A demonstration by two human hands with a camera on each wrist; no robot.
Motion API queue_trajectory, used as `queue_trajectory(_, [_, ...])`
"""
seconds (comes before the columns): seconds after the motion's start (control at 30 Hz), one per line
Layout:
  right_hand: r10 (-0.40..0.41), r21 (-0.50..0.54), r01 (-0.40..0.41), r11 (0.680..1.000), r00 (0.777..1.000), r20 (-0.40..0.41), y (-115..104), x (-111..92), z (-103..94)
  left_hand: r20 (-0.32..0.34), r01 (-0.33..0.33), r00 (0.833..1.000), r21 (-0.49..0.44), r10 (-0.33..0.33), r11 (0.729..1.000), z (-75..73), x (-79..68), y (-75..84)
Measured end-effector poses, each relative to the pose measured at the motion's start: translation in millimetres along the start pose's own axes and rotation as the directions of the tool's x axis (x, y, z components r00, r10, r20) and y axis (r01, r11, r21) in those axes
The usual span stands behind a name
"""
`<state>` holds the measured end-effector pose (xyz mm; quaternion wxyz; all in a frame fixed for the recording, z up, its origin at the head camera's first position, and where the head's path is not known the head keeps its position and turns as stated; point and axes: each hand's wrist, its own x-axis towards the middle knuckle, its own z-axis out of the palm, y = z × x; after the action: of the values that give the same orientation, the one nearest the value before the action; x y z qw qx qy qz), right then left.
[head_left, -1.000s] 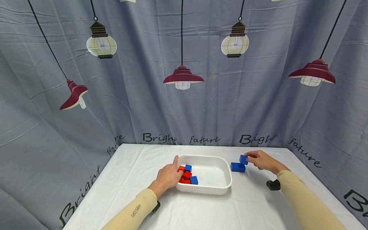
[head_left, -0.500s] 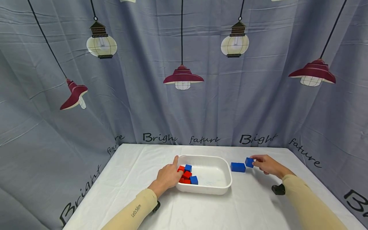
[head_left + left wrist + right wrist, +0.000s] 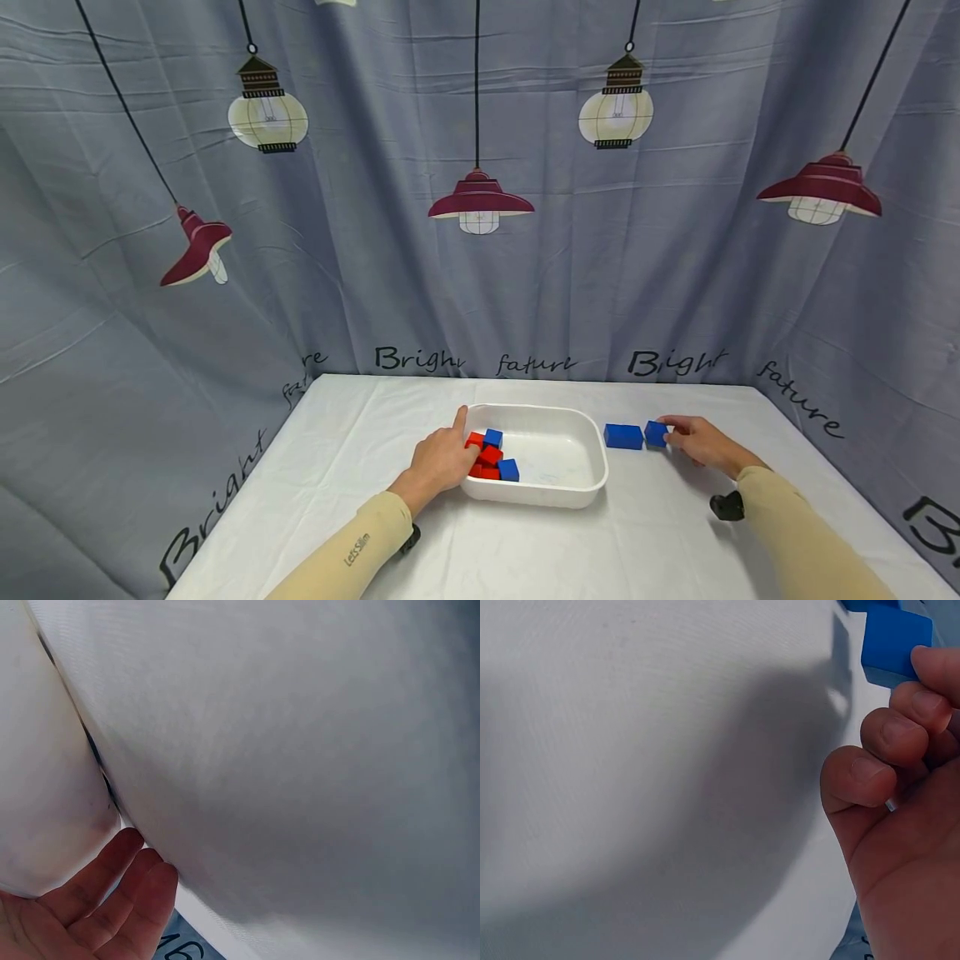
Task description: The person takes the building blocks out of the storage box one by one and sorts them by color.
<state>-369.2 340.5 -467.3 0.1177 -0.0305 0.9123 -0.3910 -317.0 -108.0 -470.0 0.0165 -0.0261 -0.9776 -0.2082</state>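
My right hand point(image 3: 705, 442) pinches a blue cube point(image 3: 656, 433) between thumb and fingers, beside a longer blue block point(image 3: 623, 436) on the table. In the right wrist view the blue cube point(image 3: 896, 641) is at the fingertips, the other fingers curled below it. My left hand point(image 3: 441, 457) holds the left end of a white tray point(image 3: 534, 495), thumb over the rim and index finger along it. Several fingers point(image 3: 124, 892) lie against the tray's outside in the left wrist view. Inside the tray, red cubes point(image 3: 491, 456) and blue cubes point(image 3: 508, 470) cluster at the left, partly hidden by the thumb.
A white cloth covers the table point(image 3: 360, 433). Behind it hangs a grey-blue curtain point(image 3: 390, 275) printed with lamps and lettering. Each wrist wears a small black device point(image 3: 727, 505).
My right hand has moved the blue cube right and down, from above the longer blue block to the table at its right. My left hand and the tray have stayed in place.
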Motion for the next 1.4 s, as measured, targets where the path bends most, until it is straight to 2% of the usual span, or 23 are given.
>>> queue_trajectory(0.4, [0.004, -0.053, -0.005, 0.999, 1.0, -0.015, 1.0, 5.7, 11.4, 0.003, -0.002, 1.0, 0.003, 0.002, 1.0, 0.0, 0.6, -0.2])
queue_trajectory(0.93, [-0.023, -0.088, 0.02, 0.996, 0.999, -0.038, 2.0, 6.1, 14.2, 0.003, 0.004, 1.0, 0.002, -0.004, 1.0, 0.9, 0.0, -0.5])
queue_trajectory(1.2, [-0.044, -0.117, 0.039, 0.992, 0.998, -0.041, -1.5, 3.7, 13.6, -0.008, -0.016, 1.0, 0.002, 0.016, 1.0, -2.6, -1.7, 0.7])
queue_trajectory(1.4, [-0.058, -0.1, 0.054, 0.994, 0.998, -0.032, -3.9, 0.7, 13.5, 0.003, 0.0, 1.0, -0.008, 0.0, 1.0, -3.2, -2.8, 2.0])
